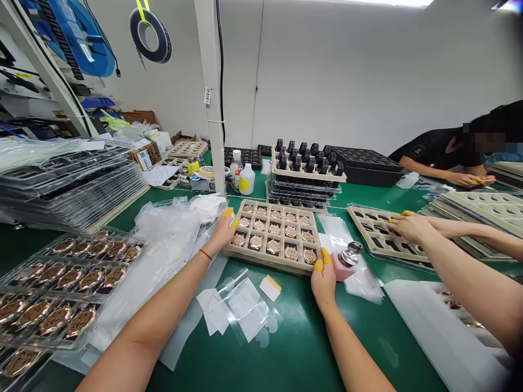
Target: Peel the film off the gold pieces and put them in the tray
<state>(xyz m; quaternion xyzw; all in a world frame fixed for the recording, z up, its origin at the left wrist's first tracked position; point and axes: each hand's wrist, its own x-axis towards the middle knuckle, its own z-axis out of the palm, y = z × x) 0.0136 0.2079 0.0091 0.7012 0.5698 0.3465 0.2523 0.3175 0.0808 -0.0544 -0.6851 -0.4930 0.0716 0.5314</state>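
A beige compartment tray (281, 263) filled with round rose-gold watch parts lies on the green table, held between both hands. My left hand (224, 227), with yellow finger covers, grips the tray's left edge. At the lower right corner my right hand (323, 276), also with yellow finger covers, holds the tray's edge. Just right of that hand stands a pink bottle (342, 265) with a metal top. In front of the tray lie a clear plastic bag with white papers (247, 306) and a small white and yellow pad (270, 288).
Clear trays of similar parts (69, 276) and plastic bags (163, 228) lie at the left. Behind is a stack with black items (306, 173). Another person's hands (408, 226) work over a beige tray (378, 245) at the right. A further person (441, 149) leans at the far right.
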